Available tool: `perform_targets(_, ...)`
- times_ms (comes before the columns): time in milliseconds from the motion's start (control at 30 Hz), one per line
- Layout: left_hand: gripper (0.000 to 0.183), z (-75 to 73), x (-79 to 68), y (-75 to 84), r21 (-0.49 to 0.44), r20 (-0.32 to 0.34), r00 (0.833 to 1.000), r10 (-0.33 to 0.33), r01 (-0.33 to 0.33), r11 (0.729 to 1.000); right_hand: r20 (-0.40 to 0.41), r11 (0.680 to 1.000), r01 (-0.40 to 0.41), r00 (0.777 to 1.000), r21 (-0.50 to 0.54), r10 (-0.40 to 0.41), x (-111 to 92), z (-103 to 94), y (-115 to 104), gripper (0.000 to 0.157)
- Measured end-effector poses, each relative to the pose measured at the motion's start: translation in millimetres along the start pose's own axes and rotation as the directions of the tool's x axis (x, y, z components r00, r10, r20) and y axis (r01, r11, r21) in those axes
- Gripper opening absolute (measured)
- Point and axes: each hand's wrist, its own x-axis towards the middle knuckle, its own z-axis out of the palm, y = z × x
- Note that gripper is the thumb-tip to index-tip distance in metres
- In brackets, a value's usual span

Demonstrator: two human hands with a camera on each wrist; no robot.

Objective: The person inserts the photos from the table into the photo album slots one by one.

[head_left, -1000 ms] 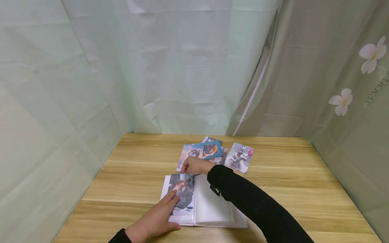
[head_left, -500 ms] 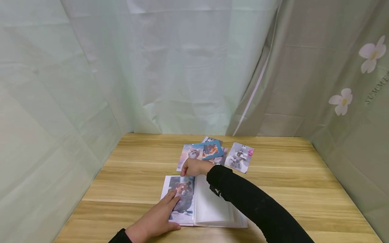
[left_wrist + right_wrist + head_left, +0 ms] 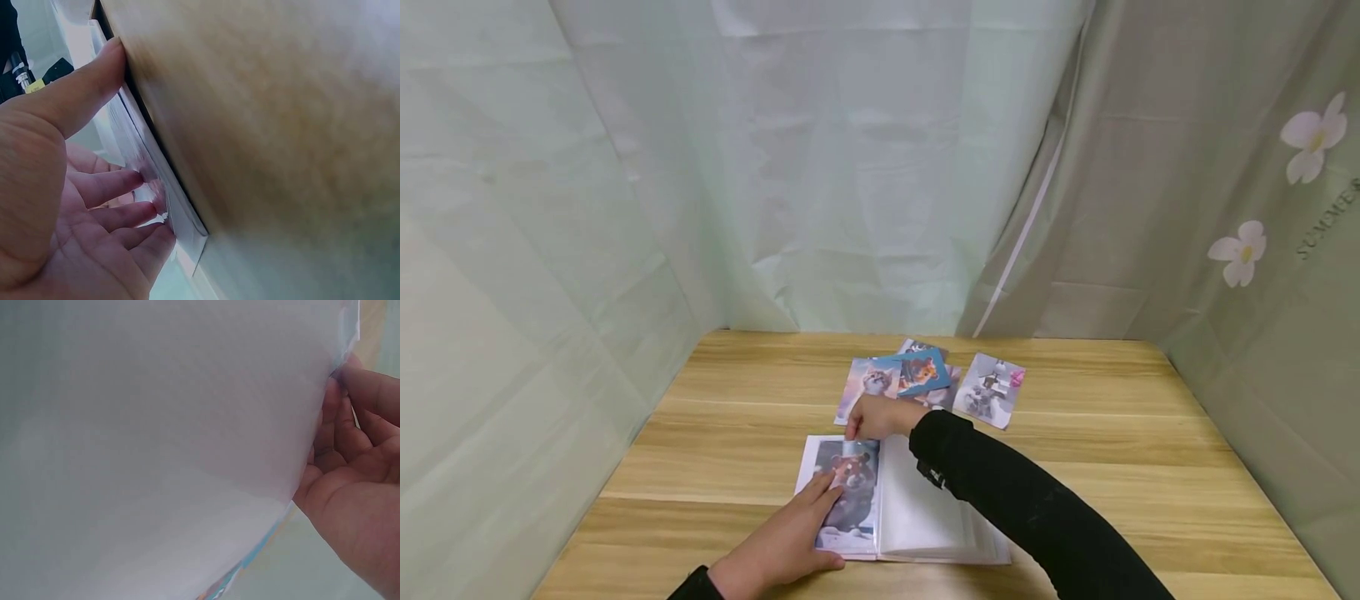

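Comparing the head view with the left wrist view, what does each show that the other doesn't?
Only head: the loose photos beyond the album, and printed flowers on the curtain.
Only left wrist: the palm side of the left hand.
Both: that hand, part of the album and part of the table.

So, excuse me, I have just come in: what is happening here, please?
A person is working at an open photo album on a wooden table. The left hand rests on the left page, partly over an animal picture; the right hand pinches at that page's top edge. Whether it grips the picture too, I cannot tell. Loose pictures lie beyond the album.
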Motion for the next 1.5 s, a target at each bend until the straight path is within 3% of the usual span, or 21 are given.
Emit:
perform_targets(767, 0.096, 1.3, 0.4, -0.9, 0.027, -0.001, 1.000, 0.010, -0.010, 1.000, -0.015, 0.999, 0.015, 1.000, 0.045, -0.015, -5.1, -2.5, 2.5, 0.015)
perform_targets(1500, 0.098, -0.2, -2.4, 1.2, 0.148, -0.024, 0.998, 0.062, -0.057, 0.987, -0.078, 0.986, 0.034, 0.997, 0.165, -0.021, -25.7, -17.0, 21.5, 0.009)
